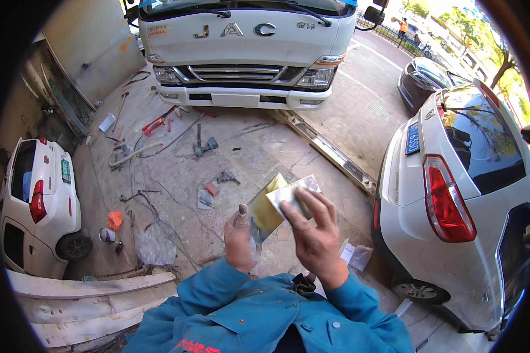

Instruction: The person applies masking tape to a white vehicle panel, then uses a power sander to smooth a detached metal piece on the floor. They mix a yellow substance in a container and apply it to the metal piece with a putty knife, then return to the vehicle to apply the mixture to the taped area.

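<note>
In front of my chest, my left hand (239,242) is closed with its thumb up, gripping a flat, dark-edged piece (262,213) with a yellowish face. Part of that piece lies behind my fingers, and its kind cannot be made out. My right hand (315,235) pinches a whitish square sheet (285,197) between thumb and fingers. The sheet overlaps the upper right of the yellowish piece, where a yellow flap (275,182) sticks up. Whether the sheet touches the piece is unclear.
A white truck (235,53) stands ahead, with white cars at the left (47,200) and right (436,194). A power tool (205,146), a red jack-like tool (157,121), cables and a plastic bag (156,244) lie on the concrete. A long metal beam (330,150) runs from the truck rightward.
</note>
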Action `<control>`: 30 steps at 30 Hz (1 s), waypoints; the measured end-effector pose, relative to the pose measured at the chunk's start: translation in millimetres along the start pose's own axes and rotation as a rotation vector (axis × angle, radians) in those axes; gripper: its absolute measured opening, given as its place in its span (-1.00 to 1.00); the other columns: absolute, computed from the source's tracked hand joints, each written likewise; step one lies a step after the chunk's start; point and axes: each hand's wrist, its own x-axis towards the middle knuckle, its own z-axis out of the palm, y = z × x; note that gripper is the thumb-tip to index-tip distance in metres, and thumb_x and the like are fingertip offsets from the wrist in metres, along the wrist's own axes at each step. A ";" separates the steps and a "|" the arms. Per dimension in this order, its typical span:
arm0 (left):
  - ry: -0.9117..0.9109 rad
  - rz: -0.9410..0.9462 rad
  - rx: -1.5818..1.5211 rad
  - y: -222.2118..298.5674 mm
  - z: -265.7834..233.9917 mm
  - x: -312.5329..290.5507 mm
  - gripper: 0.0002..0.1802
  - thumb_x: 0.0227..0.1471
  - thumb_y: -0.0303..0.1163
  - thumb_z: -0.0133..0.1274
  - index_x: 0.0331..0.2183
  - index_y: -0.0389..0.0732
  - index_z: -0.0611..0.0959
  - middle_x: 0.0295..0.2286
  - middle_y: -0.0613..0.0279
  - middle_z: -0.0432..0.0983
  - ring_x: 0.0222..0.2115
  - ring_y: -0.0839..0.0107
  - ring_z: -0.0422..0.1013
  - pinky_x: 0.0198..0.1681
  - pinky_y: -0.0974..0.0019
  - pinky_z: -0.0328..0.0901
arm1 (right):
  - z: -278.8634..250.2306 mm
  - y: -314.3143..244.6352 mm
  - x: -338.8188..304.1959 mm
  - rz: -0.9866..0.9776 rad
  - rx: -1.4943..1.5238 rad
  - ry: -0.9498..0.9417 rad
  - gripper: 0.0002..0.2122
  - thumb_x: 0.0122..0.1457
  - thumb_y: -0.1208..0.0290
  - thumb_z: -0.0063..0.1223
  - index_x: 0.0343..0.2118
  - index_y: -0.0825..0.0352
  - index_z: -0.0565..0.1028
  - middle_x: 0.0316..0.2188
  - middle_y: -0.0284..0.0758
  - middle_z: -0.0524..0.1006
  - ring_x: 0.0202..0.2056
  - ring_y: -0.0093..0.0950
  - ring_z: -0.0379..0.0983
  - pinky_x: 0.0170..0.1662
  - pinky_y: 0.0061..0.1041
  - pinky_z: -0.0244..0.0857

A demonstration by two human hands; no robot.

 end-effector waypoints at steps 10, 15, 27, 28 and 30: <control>0.092 0.458 0.538 -3.1 -34.6 19.0 -0.30 0.58 0.06 -0.06 0.05 -0.52 0.69 -0.08 -0.05 0.67 -0.09 0.18 0.61 0.00 0.15 0.46 | 4.4 3.7 -18.8 0.205 0.383 -0.025 -0.61 0.29 0.74 0.23 0.16 0.30 0.68 0.03 -0.13 0.71 0.00 -0.15 0.68 0.03 -0.26 0.58; -0.113 0.805 1.045 11.7 -2.5 4.9 -0.42 0.59 -0.12 -0.09 0.06 -0.56 0.67 -0.10 -0.19 0.63 -0.11 -0.04 0.61 -0.04 0.09 0.48 | 10.5 -3.6 1.4 0.220 0.455 0.008 -0.60 0.30 0.77 0.20 0.17 0.33 0.67 0.07 -0.09 0.68 0.06 -0.13 0.66 0.09 -0.27 0.56; 0.032 0.146 0.177 23.4 -33.2 26.1 -0.41 0.61 -0.04 -0.08 0.04 -0.47 0.69 -0.02 -0.01 0.65 -0.06 0.21 0.60 0.10 0.14 0.46 | 8.6 20.9 -11.9 0.407 0.706 0.204 -0.67 0.50 0.61 0.08 0.27 0.41 0.58 0.15 -0.12 0.68 0.16 -0.30 0.64 0.25 -0.25 0.55; -0.044 0.023 -0.001 21.6 -31.2 19.1 -0.39 0.60 -0.04 -0.06 0.13 -0.50 0.63 0.11 -0.09 0.62 0.10 0.14 0.60 0.26 0.07 0.45 | 15.0 16.5 -5.0 0.440 1.096 0.346 -0.62 0.60 0.53 -0.05 0.39 0.46 0.45 0.23 -0.11 0.61 0.21 -0.32 0.59 0.29 -0.23 0.54; -0.095 -0.051 -0.068 13.9 -25.6 17.9 -0.32 0.59 0.01 -0.08 0.26 -0.49 0.52 0.19 -0.09 0.59 0.20 0.09 0.55 0.34 0.03 0.41 | 21.6 4.9 1.3 0.452 1.208 0.316 -0.56 0.63 0.49 -0.10 0.49 0.42 0.34 0.30 -0.10 0.55 0.24 -0.31 0.56 0.30 -0.24 0.54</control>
